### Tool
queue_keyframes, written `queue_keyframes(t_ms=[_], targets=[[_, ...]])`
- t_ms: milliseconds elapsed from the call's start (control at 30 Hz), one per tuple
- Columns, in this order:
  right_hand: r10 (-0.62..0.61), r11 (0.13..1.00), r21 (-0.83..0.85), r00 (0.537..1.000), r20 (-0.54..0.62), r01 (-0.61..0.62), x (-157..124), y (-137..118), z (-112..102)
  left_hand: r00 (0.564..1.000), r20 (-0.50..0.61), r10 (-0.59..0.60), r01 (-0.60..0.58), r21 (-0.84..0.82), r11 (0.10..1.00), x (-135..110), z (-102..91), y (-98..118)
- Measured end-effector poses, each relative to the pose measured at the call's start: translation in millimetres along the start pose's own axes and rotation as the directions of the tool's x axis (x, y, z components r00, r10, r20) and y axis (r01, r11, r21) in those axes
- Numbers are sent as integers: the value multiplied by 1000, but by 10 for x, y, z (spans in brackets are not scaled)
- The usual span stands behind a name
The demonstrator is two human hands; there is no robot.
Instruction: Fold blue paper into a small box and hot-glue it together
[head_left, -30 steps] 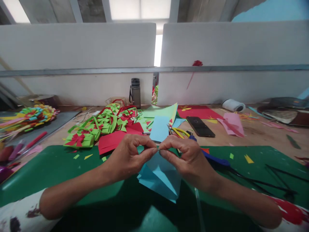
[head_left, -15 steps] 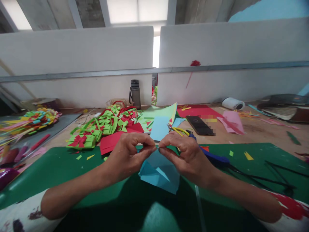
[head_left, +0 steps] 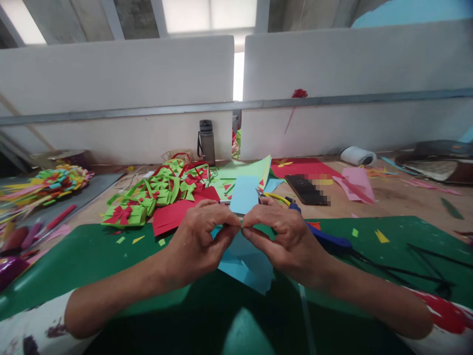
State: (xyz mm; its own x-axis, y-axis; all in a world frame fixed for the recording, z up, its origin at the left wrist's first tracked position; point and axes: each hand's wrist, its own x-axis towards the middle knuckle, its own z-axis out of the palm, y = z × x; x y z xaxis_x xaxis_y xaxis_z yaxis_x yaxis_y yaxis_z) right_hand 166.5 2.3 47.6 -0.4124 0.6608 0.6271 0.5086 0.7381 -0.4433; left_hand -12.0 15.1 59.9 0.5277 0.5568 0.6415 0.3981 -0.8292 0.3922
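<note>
My left hand (head_left: 205,234) and my right hand (head_left: 286,234) meet at the centre, thumb and forefinger pinched together on each. Between them they hold a folded piece of light blue paper (head_left: 249,266) by its upper edge; it hangs tilted above the green cutting mat (head_left: 118,251). My fingers hide its gripped edge. Just beyond my fingertips lies a flat blue paper sheet (head_left: 244,193). Close behind my right hand are yellow-handled pliers or scissors (head_left: 279,198), partly covered, and a blue-handled tool (head_left: 330,242) with a black cord.
Green paper gift bags with red bows (head_left: 148,197) and red paper (head_left: 168,217) lie at left. Behind stand a grey bottle (head_left: 207,143) and a white partition (head_left: 129,74). A phone (head_left: 306,190), pink paper (head_left: 356,185) and a white roll (head_left: 357,156) are at right.
The blue paper has shifted slightly and its loose folded flap no longer stands out in front. Both hands stay pinched at nearly the same spot.
</note>
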Motion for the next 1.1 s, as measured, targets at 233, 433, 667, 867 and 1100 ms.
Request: queue_keyframes(t_ms=[233, 433, 667, 867, 1100], targets=[[-31, 998, -53, 999, -22, 30, -8, 36, -15, 1000, -12, -12, 12, 41, 999, 10, 2, -8], [-31, 997, -74, 997, -68, 26, -18, 78, 21, 996, -27, -85, 85, -27, 996, -24, 63, -56], [-100, 991, -101, 990, -98, 90, -39, 82, 78, 999, -35, -1, 2, 18, 1000, -24, 121, -93], [-155, 968, -210, 987, -51, 141, -18, 121, 80, 999, 17, 29, -31, 120, 992, -43, 123, -93], [-178, 955, -244, 984, -20, 168, -14, 132, 51, 998, 49, -26, 17, 179, 984, -26, 107, -151]])
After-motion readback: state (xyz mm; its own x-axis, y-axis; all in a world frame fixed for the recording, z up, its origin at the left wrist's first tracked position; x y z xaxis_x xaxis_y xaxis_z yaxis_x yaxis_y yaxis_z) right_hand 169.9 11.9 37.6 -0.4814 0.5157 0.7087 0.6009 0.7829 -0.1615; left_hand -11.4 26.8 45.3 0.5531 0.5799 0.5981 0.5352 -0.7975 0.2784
